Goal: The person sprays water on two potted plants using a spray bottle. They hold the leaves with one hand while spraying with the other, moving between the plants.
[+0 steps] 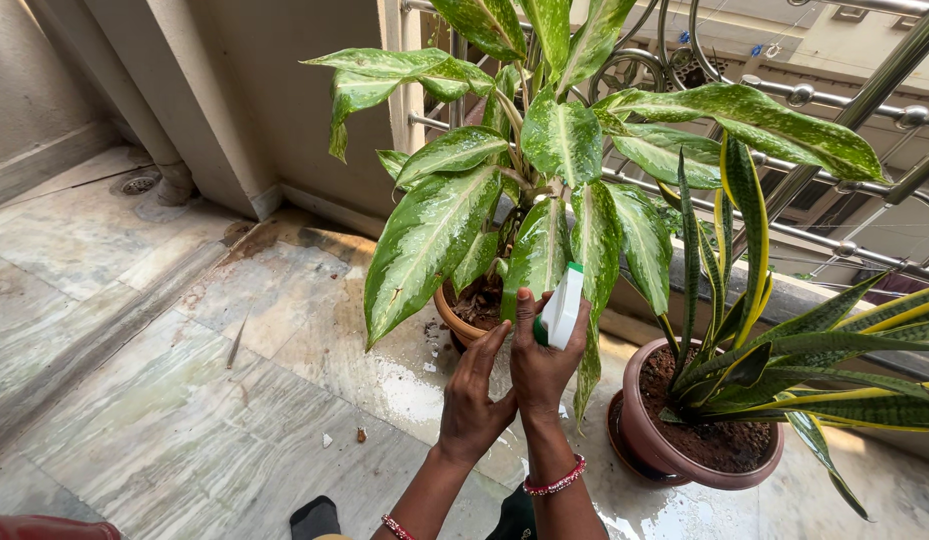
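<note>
My right hand grips a white spray bottle head with a green trigger part, its nozzle pointed at the leaves of a large speckled green-and-white plant. My left hand is raised beside the right one, fingers loosely curled, touching it near the wrist and holding nothing. The plant grows from an orange clay pot right in front of both hands. Both wrists wear red bead bracelets. The bottle's body is hidden behind my right hand.
A striped snake plant in a pink-brown pot stands to the right. A metal railing runs behind the plants. The marble floor has wet patches and soil bits. A floor drain lies far left, near a wall corner.
</note>
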